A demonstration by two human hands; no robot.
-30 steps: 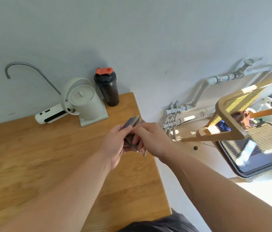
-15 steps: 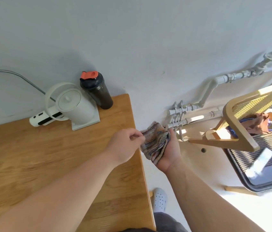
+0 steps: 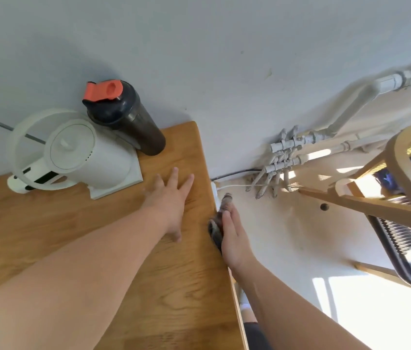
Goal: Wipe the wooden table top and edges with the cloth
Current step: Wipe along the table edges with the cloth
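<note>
The wooden table (image 3: 47, 236) fills the lower left, its right edge running down the middle of the view. My left hand (image 3: 171, 200) lies flat on the top near that edge, fingers straight and spread. My right hand (image 3: 234, 238) presses the striped multicoloured cloth (image 3: 221, 215) against the table's right side edge with straight fingers. The cloth is sandwiched between my palm and the edge, and only its upper part and a strip along the edge show.
A white kettle (image 3: 83, 152) on its base and a black shaker bottle (image 3: 128, 120) with an orange lid stand at the table's back by the wall. White pipes (image 3: 285, 152) and a cable run along the wall to the right. A wooden chair (image 3: 389, 198) stands at far right.
My left hand let go of the cloth and settled flat on the table top. My right hand carried the cloth down against the table's right edge. The view shifted closer.
</note>
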